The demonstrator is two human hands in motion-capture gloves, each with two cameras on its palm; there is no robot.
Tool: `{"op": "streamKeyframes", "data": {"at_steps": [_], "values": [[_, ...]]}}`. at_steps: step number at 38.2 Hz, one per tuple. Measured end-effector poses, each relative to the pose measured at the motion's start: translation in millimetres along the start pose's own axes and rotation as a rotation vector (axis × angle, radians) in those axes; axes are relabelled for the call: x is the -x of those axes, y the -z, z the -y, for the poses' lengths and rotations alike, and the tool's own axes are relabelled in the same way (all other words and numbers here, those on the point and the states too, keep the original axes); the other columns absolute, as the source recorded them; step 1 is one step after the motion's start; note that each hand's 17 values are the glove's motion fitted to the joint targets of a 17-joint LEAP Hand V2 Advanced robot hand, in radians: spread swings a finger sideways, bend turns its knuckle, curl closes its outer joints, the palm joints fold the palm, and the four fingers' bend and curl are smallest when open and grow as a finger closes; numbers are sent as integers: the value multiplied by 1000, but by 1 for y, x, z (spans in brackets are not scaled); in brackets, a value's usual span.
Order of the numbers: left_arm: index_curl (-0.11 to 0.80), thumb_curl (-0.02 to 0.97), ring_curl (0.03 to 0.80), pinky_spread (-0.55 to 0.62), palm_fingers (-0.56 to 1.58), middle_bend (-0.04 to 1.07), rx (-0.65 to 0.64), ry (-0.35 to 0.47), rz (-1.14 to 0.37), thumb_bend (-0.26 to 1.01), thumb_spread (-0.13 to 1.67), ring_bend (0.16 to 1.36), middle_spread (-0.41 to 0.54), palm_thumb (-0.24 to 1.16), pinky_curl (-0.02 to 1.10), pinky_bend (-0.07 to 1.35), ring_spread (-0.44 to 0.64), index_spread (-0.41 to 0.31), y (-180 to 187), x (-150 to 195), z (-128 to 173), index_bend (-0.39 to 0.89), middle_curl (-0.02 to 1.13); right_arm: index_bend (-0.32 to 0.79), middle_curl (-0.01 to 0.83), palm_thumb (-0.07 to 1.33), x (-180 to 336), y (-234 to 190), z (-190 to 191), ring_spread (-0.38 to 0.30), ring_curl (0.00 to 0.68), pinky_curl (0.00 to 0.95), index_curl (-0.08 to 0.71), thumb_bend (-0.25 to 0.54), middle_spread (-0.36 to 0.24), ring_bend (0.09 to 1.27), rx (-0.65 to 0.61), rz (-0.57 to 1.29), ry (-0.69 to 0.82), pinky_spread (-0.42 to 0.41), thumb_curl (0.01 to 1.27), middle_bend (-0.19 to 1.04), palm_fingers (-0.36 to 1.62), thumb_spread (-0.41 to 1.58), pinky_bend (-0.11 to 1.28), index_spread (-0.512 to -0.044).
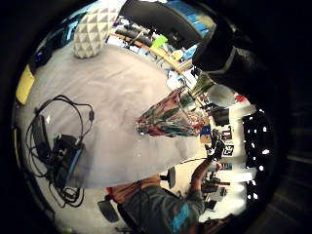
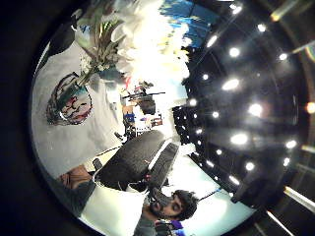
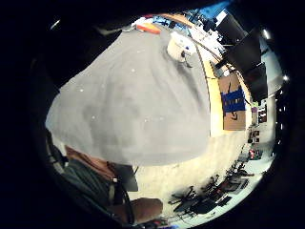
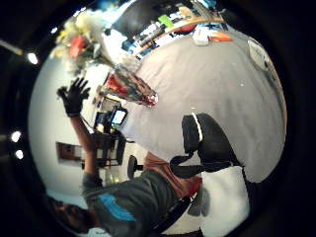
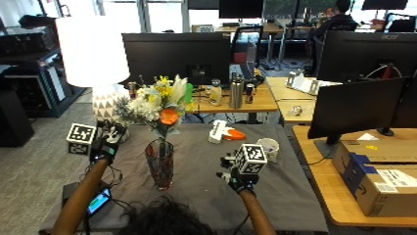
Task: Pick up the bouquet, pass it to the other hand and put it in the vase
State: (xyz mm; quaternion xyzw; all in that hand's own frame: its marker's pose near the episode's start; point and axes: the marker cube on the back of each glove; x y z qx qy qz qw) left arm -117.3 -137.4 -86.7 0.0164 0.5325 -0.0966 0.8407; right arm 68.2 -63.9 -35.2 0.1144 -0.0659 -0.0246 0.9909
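Bouquet (image 5: 158, 106) upright in vase (image 5: 160, 168), blooms upward; left hand (image 5: 103, 143) grip apart, right hand (image 5: 238, 179) grip unclear.

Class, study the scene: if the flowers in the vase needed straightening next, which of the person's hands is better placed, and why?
Probably the left hand: open, raised beside the mixed bouquet standing in the red patterned glass vase. The right hand is farther away, over the grey tablecloth.

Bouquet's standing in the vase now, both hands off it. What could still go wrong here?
1. The bouquet is wide above a narrow vase, so it may be top-heavy and tip.
2. The left hand hangs open beside the flowers; drawing it back could brush them.
3. The right hand could knock the mug nearby.
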Motion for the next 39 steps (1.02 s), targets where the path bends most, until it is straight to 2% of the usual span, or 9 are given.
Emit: {"op": "streamKeyframes", "data": {"at_steps": [7, 14, 25, 31, 39], "values": [[424, 295, 325, 303, 537, 184, -89, -75, 8, -35, 792, 578, 102, 32, 351, 370, 120, 3, 26, -8, -23, 223, 376, 167, 300, 732, 13, -2, 6, 208, 313, 371, 350, -19, 93, 219, -16, 11, 30, 326, 423, 160, 283, 1144, 565, -328], [430, 302, 318, 305, 556, 162, -77, -142, -14, -34, 799, 548, 103, 31, 349, 327, 129, -9, 27, -16, -44, 191, 363, 173, 293, 732, 20, -9, 15, 208, 312, 372, 353, -19, 94, 216, -44, 23, 56, 330, 419, 156, 280, 1143, 567, -330], [439, 309, 316, 308, 579, 153, -50, -192, -60, -35, 804, 504, 92, 29, 353, 291, 135, -31, 24, -16, -60, 191, 347, 169, 284, 733, 35, -10, 15, 209, 311, 373, 355, -19, 94, 216, -46, 38, 85, 332, 411, 158, 280, 1138, 567, -331], [443, 311, 316, 309, 586, 150, -34, -172, -77, -35, 807, 489, 90, 29, 358, 277, 139, -36, 19, -19, -74, 187, 339, 170, 278, 731, 40, -10, 16, 209, 311, 373, 356, -20, 94, 217, -42, 39, 90, 332, 407, 157, 278, 1133, 569, -330], [447, 314, 318, 304, 595, 147, -33, -190, -85, -34, 809, 475, 89, 29, 364, 262, 141, -44, 21, -20, -81, 188, 328, 171, 272, 731, 47, -10, 19, 209, 312, 374, 358, -19, 94, 222, -49, 39, 96, 332, 404, 155, 274, 1129, 572, -329]]}}
